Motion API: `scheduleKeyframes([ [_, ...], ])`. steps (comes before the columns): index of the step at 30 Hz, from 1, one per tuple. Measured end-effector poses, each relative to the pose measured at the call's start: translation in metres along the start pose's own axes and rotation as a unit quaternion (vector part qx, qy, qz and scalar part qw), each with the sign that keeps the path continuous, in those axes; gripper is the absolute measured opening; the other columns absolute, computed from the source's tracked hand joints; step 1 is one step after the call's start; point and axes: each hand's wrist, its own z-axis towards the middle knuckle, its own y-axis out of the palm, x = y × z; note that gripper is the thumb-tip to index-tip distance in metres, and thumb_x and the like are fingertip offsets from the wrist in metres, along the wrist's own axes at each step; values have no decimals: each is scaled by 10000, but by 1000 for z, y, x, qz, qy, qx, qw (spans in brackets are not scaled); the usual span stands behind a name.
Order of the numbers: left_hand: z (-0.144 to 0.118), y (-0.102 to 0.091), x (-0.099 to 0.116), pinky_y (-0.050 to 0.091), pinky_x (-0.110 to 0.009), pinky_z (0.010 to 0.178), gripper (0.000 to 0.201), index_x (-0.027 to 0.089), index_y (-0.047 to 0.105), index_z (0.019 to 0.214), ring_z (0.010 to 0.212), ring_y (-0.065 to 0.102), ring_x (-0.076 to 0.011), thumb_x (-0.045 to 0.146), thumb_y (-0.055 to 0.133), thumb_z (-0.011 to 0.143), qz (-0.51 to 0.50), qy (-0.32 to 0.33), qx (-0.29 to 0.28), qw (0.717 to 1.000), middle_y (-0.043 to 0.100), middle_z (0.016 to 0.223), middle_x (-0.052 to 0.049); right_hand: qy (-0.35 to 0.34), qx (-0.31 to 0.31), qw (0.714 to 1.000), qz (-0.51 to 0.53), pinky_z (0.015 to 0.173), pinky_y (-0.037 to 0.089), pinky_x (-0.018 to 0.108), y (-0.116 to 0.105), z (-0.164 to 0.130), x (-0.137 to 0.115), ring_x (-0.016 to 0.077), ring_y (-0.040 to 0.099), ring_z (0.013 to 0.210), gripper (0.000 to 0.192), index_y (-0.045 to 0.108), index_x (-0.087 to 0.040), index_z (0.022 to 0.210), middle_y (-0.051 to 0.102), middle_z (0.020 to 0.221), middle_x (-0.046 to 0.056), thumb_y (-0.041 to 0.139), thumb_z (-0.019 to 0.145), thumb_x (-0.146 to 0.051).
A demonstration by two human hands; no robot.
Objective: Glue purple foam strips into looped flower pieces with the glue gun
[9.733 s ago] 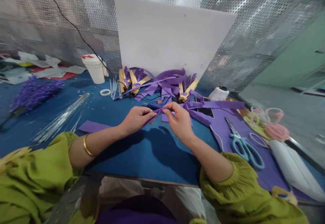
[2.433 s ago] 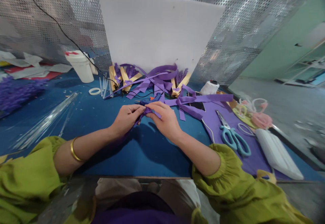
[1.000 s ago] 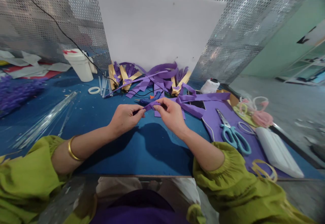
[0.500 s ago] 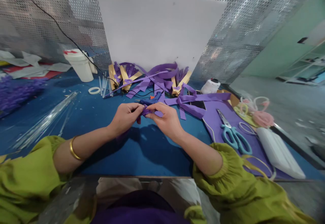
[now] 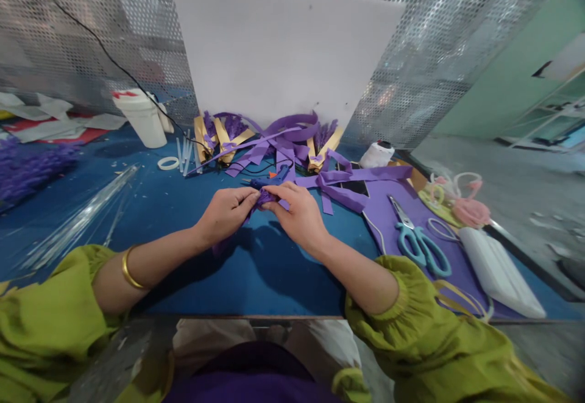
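Note:
Between my two hands is a gathered purple ribbon (image 5: 265, 196), pinched in small folds above the blue tabletop. My left hand (image 5: 223, 214) grips its left end between thumb and fingers, and a piece of the ribbon hangs below these fingertips. With thumb and forefinger closed, my right hand (image 5: 300, 216) holds the right end of it. Just beyond the fingertips lies a blue glue gun (image 5: 270, 178) with an orange trigger. Parts of the ribbon are hidden by my fingers.
Loose purple ribbons (image 5: 292, 131) and small lavender bunches in tan wraps (image 5: 225, 141) lie at the back. Teal-handled scissors (image 5: 423, 247) and a white foam-like pack (image 5: 503, 275) are on the right. Glue sticks (image 5: 185, 156), a tape ring (image 5: 168, 163) and a white container (image 5: 144, 119) stand left.
The purple ribbon has turned in my fingers: more gathered folds show between the hands, and a piece hangs below my left fingertips. Both hands have stayed nearly in place.

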Motion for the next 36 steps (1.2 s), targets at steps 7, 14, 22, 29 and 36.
scheduleKeyframes([
  [7, 3, 0, 3, 415, -233, 666, 342, 168, 674, 739, 687, 571, -151, 391, 489, 922, -52, -24, -21, 998, 671, 715, -9, 6, 23, 996, 86, 837, 500, 299, 2, 0, 0, 175, 670, 906, 156, 735, -229, 967, 726, 947, 21, 671, 845, -155],
  [14, 6, 0, 2, 407, -243, 563, 363, 147, 716, 806, 613, 540, -146, 492, 606, 840, -229, -147, -33, 962, 692, 727, -44, 46, 38, 995, 73, 772, 474, 307, -5, 5, 4, 180, 620, 838, 56, 669, -211, 890, 688, 887, 30, 630, 850, -212],
  [22, 6, -6, -2, 319, -239, 522, 319, 157, 738, 783, 521, 452, -111, 394, 549, 884, -38, -51, -29, 998, 656, 629, -3, 134, -19, 975, 175, 703, 440, 289, -17, 15, 13, 140, 549, 708, 126, 644, -179, 852, 630, 758, -7, 621, 802, -292],
  [29, 0, -4, 3, 391, -246, 620, 423, 161, 749, 777, 649, 594, -148, 498, 533, 913, 9, 14, -24, 1000, 716, 714, -24, 155, -18, 973, 171, 723, 440, 303, -18, 16, 14, 144, 554, 715, 159, 657, -170, 856, 639, 771, 3, 632, 791, -313],
  [36, -3, 0, 2, 382, -246, 596, 305, 165, 740, 752, 586, 592, -132, 365, 569, 905, 60, 38, 9, 997, 711, 666, -13, 144, -5, 977, 160, 692, 431, 296, -15, 13, 11, 145, 553, 684, 133, 647, -178, 833, 630, 720, -5, 622, 793, -302],
])
